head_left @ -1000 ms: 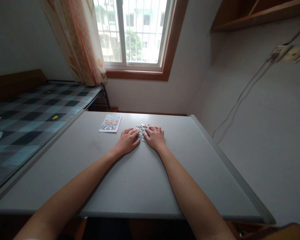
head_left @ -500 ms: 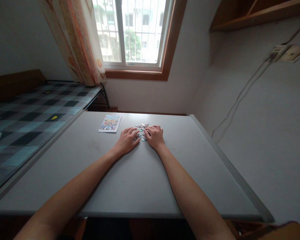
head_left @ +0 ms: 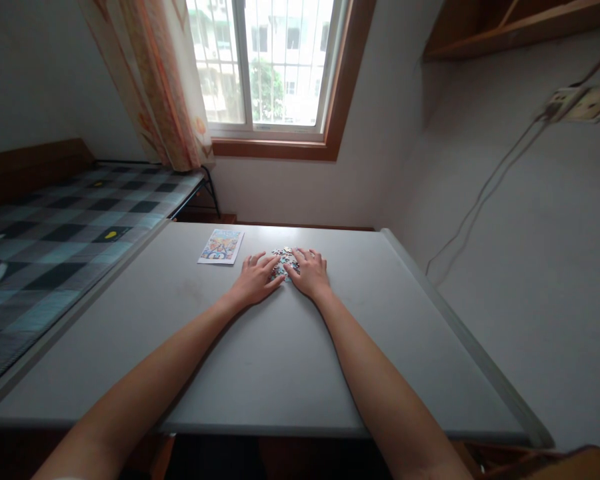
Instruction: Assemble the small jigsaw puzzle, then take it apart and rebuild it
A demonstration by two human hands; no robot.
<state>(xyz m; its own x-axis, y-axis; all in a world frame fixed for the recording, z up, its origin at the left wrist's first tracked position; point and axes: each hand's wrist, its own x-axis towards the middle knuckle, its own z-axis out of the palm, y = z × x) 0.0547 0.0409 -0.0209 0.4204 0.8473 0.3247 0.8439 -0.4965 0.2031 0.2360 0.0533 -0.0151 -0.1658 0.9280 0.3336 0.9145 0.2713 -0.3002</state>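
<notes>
A small heap of loose puzzle pieces (head_left: 283, 259) lies on the grey table (head_left: 260, 347), far from me. My left hand (head_left: 254, 281) rests palm down on the heap's left side, fingers stretched out and touching the pieces. On the right side of the heap my right hand (head_left: 309, 273) lies flat, its fingers spread over the pieces. Both hands press against the heap from either side. To the left of my left hand, a colourful picture card (head_left: 221, 246) lies flat on the table.
A bed with a checked blue and black cover (head_left: 55, 233) runs along the table's left edge. A window (head_left: 265, 63) with a curtain (head_left: 160, 80) is behind the table. The wall on the right carries a power strip (head_left: 580, 103) and cables.
Both hands have shifted slightly around the heap of pieces, the fingers spreading a little more. The heap looks pushed closer together. The card has not moved.
</notes>
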